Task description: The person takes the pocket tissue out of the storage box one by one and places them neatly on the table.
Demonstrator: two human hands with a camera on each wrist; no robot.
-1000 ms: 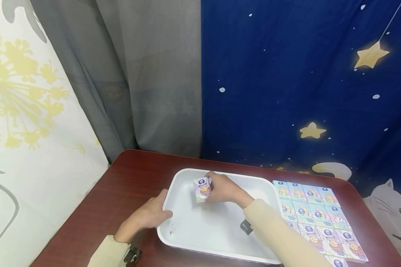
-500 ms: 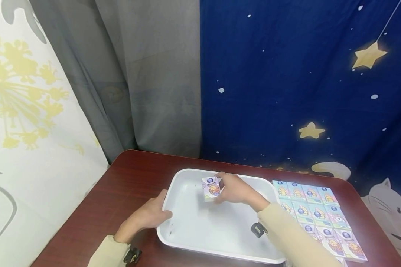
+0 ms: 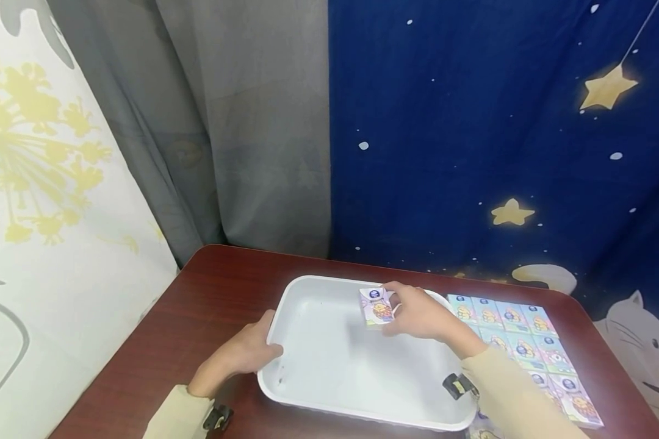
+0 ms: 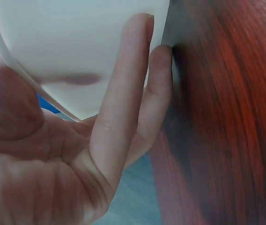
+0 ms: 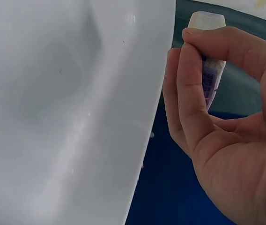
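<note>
My right hand (image 3: 421,314) pinches a small pocket tissue pack (image 3: 376,308) with a pink and purple cartoon print, above the right half of a white plastic tray (image 3: 329,372). In the right wrist view, thumb and fingers hold the tissue pack (image 5: 213,77) by its sides, beside the tray's wall (image 5: 137,93). My left hand (image 3: 244,349) grips the tray's left rim, thumb over the inside. From the left wrist camera, the other fingers (image 4: 123,89) lie along the outside of the tray (image 4: 72,42).
Rows of similar tissue packs (image 3: 527,349) lie side by side on the table to the tray's right, partly hidden by my right sleeve (image 3: 518,390). Under everything is a dark red wooden table (image 3: 225,280). Grey (image 3: 274,122) and blue starry curtains (image 3: 445,122) hang behind it.
My right hand has carried the tissue pack rightward across the tray, from left of its middle to the right half. The left hand and the tray have stayed in place.
</note>
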